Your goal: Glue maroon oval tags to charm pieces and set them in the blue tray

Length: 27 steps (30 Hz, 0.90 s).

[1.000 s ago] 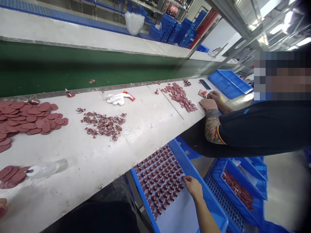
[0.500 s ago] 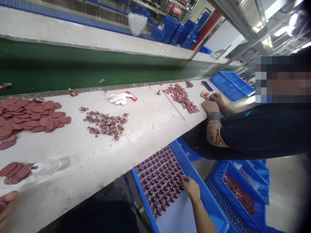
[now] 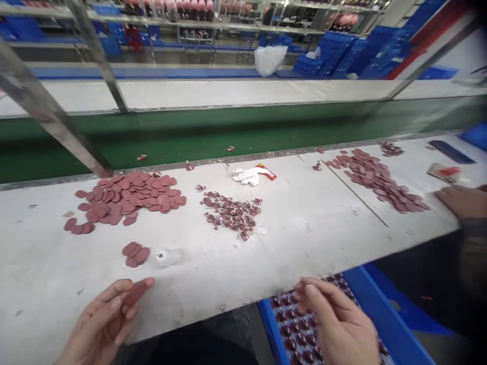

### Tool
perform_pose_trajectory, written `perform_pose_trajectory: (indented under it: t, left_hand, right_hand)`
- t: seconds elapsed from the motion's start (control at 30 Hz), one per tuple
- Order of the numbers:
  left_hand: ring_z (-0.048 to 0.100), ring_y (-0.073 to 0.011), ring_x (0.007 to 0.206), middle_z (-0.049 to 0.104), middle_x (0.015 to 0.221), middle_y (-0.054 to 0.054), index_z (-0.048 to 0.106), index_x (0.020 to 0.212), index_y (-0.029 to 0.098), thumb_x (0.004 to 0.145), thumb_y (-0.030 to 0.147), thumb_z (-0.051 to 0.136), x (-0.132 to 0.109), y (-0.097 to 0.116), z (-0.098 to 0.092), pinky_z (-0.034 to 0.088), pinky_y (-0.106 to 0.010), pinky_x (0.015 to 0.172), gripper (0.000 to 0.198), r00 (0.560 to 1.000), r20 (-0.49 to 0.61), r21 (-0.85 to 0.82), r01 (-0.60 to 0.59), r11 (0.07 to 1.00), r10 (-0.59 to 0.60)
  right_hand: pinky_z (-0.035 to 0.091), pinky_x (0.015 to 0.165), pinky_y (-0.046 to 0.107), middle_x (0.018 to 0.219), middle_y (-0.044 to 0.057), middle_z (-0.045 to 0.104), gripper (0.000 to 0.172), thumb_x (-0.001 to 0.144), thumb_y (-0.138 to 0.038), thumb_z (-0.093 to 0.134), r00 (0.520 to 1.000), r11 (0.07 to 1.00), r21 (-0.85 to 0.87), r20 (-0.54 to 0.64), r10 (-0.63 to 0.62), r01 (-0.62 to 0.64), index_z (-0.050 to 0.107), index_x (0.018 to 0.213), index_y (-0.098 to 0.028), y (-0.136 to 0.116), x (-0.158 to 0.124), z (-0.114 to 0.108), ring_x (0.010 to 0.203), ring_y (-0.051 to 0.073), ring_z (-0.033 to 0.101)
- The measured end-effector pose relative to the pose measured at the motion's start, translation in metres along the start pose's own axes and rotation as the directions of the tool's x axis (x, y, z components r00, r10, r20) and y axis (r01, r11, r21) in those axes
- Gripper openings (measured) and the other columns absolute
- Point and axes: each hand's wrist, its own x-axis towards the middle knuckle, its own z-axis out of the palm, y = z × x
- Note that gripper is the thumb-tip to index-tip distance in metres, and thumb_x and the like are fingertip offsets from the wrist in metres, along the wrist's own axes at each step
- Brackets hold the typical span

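Observation:
My left hand [image 3: 108,317] is closed, pinching a dark red oval disc [image 3: 136,294] between thumb and fingers above the table's near edge. Just beyond it lie a few more such discs [image 3: 136,254] and a small translucent bottle [image 3: 167,256] on its side. My right hand [image 3: 335,317] hovers over the table edge and the tray, fingers loosely curled and slightly blurred; nothing shows in it. Below it, a blue tray [image 3: 395,317] holds rows of dark red pieces [image 3: 299,332], partly hidden by the hand. A heap of small brown-red pieces [image 3: 232,213] lies mid-table.
A large heap of red discs [image 3: 129,195] lies at left, another heap [image 3: 376,177] at right. A white cloth [image 3: 249,176] lies near the back edge, before the green belt [image 3: 182,132]. A co-worker's hand [image 3: 462,200] rests at right. A metal post [image 3: 57,116] stands at left.
The view has swung left and levelled. My right hand has come up from the tray pieces to the table edge. My left hand with its disc is now fully in view.

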Motion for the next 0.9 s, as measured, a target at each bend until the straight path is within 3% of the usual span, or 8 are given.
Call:
perform_pose_trajectory:
  t: [0.07,0.17,0.27,0.33,0.43,0.57,0.7,0.9]
  left_hand:
    - [0.062,-0.0135,0.068,0.082,0.111,-0.014,0.077,0.093,0.019,0.071,0.040,0.092,-0.003,0.003,0.002,0.045,-0.016,0.042,0.034,0.999,0.045,-0.039,-0.018,0.999,0.020]
    - [0.067,-0.0143,0.071,0.083,0.113,-0.013,0.079,0.089,0.020,0.067,0.034,0.096,-0.009,0.004,0.004,0.045,-0.015,0.041,0.031,0.998,0.040,-0.070,-0.036,0.997,0.039]
    - [0.074,-0.0165,0.074,0.084,0.110,-0.011,0.080,0.089,0.023,0.061,0.031,0.100,-0.013,0.004,0.003,0.046,-0.014,0.042,0.035,0.998,0.016,-0.155,-0.050,0.987,0.053]
    - [0.077,-0.0177,0.078,0.085,0.107,-0.009,0.083,0.091,0.025,0.057,0.028,0.103,-0.015,0.004,0.002,0.048,-0.012,0.044,0.039,0.999,0.013,-0.234,-0.044,0.971,0.049]
    - [0.080,-0.0198,0.091,0.085,0.110,-0.008,0.085,0.095,0.026,0.054,0.025,0.104,-0.017,0.003,0.002,0.053,-0.011,0.053,0.045,1.000,0.013,-0.297,0.006,0.955,-0.003]
    - [0.077,-0.0242,0.110,0.082,0.117,-0.007,0.085,0.102,0.029,0.062,0.029,0.101,-0.013,-0.001,0.002,0.060,-0.016,0.066,0.044,0.999,0.041,-0.297,0.017,0.955,-0.005]
    - [0.072,-0.0200,0.108,0.081,0.117,-0.006,0.085,0.103,0.027,0.065,0.035,0.099,-0.004,-0.009,0.006,0.060,-0.022,0.083,0.041,0.995,0.084,-0.308,-0.031,0.951,0.060]
    - [0.066,-0.0119,0.084,0.082,0.111,-0.008,0.086,0.101,0.023,0.068,0.034,0.098,-0.002,-0.006,0.015,0.052,-0.016,0.069,0.037,0.984,0.173,-0.232,-0.010,0.973,0.052]
  right_hand:
    - [0.052,0.053,0.024,0.075,0.005,0.075,0.048,0.062,-0.056,0.094,0.925,0.968,0.147,0.353,0.140,-0.203,0.077,0.087,-0.018,-0.008,-0.028,0.057,0.065,0.017,0.067]
    - [0.038,0.039,0.016,0.066,0.003,0.067,0.057,0.071,-0.063,0.086,0.578,0.804,0.103,0.748,0.326,-0.586,0.078,0.091,-0.011,-0.009,-0.062,0.134,0.051,0.010,0.057]
    - [0.032,0.035,0.011,0.069,0.003,0.064,0.075,0.084,-0.074,0.068,0.211,0.565,-0.076,0.880,0.425,-0.822,0.074,0.103,-0.002,-0.003,-0.076,0.192,0.047,0.005,0.051]
    - [0.030,0.037,0.005,0.072,0.000,0.062,0.075,0.096,-0.074,0.049,0.119,0.442,-0.087,0.901,0.416,-0.893,0.070,0.109,-0.002,0.001,-0.077,0.219,0.049,0.001,0.048]
    - [0.027,0.039,0.000,0.061,-0.009,0.048,0.062,0.105,-0.064,0.040,0.136,0.347,-0.001,0.919,0.369,-0.938,0.067,0.099,-0.008,-0.001,-0.074,0.237,0.044,-0.002,0.038]
    - [0.025,0.033,0.007,0.055,-0.011,0.044,0.041,0.094,-0.053,0.071,0.230,0.365,0.106,0.920,0.316,-0.925,0.066,0.085,-0.013,-0.020,-0.075,0.226,0.038,-0.001,0.031]
    - [0.031,0.035,0.011,0.054,-0.009,0.052,0.040,0.086,-0.055,0.080,0.427,0.569,0.245,0.879,0.210,-0.785,0.068,0.083,-0.016,-0.046,-0.087,0.196,0.037,0.000,0.034]
    - [0.036,0.036,0.010,0.049,-0.005,0.060,0.051,0.081,-0.067,0.079,0.641,0.826,0.263,0.753,0.147,-0.499,0.070,0.092,-0.017,-0.056,-0.103,0.181,0.032,0.003,0.048]
